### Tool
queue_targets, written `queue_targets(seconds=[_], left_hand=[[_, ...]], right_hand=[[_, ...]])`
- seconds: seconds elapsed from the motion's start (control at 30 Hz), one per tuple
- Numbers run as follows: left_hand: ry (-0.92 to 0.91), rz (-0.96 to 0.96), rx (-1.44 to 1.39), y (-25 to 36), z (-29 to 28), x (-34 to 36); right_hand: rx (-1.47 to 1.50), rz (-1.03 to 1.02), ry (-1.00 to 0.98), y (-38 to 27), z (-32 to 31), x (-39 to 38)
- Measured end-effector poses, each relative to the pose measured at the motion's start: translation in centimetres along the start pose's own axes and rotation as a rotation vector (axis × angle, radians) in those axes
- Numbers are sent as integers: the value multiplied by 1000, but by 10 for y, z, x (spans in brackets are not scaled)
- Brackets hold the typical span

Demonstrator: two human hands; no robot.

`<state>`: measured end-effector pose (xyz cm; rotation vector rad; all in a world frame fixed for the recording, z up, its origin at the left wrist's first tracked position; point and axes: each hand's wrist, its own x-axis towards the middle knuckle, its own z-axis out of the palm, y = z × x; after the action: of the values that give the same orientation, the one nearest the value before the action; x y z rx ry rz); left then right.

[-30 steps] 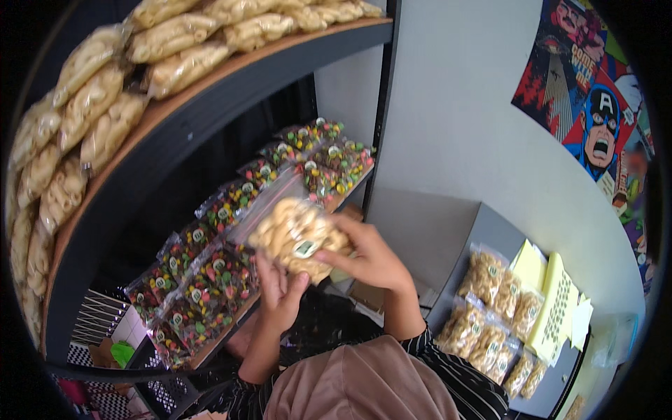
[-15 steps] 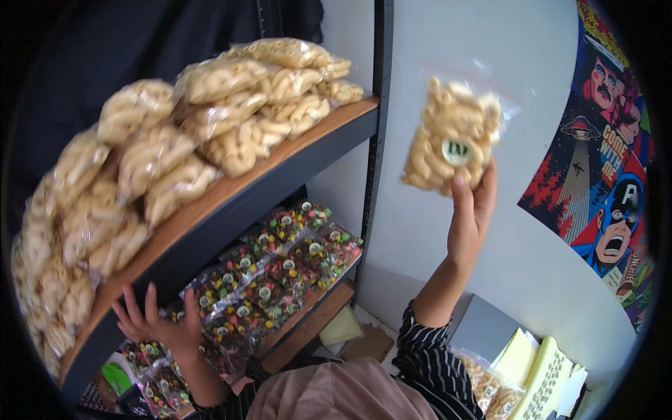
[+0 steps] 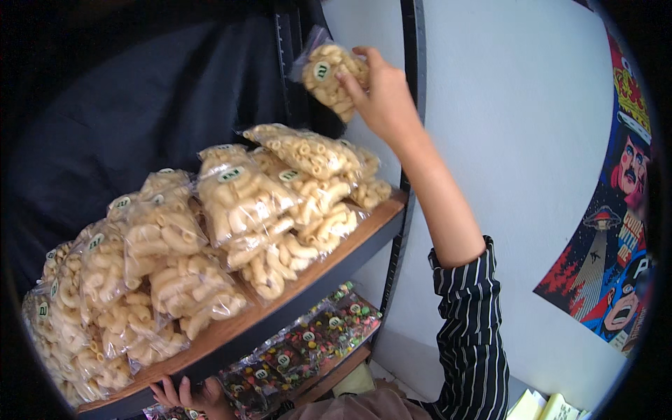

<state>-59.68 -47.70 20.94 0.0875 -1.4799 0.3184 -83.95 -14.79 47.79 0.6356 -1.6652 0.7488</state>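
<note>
My right hand grips a clear bag of pale, curved puffed snacks with a round label, held up above the far right end of the upper shelf. The thumb lies on the bag's front, fingers behind it. Below it, stacked snack bags of the same kind lie along the wooden shelf in a long pile. At the lower left, my left hand rests by the front edge of that shelf, fingers spread and holding nothing; its wrist is partly out of view.
Under the upper shelf, a lower shelf carries many small bags of colourful sweets. A black metal upright stands at the shelf's right end, beside a pale wall with a colourful poster. Yellow papers lie at the lower right.
My right hand has carried the snack bag left from in front of the wall to above the shelf's far end. The view has shifted upward; my left hand now sits lower in view.
</note>
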Motion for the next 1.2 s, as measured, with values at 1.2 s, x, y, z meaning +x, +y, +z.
queue_targets(seconds=[1.2], left_hand=[[-117, -51, 18, 6, -10, 0]], right_hand=[[191, 809, -1172, 65, 96, 14]])
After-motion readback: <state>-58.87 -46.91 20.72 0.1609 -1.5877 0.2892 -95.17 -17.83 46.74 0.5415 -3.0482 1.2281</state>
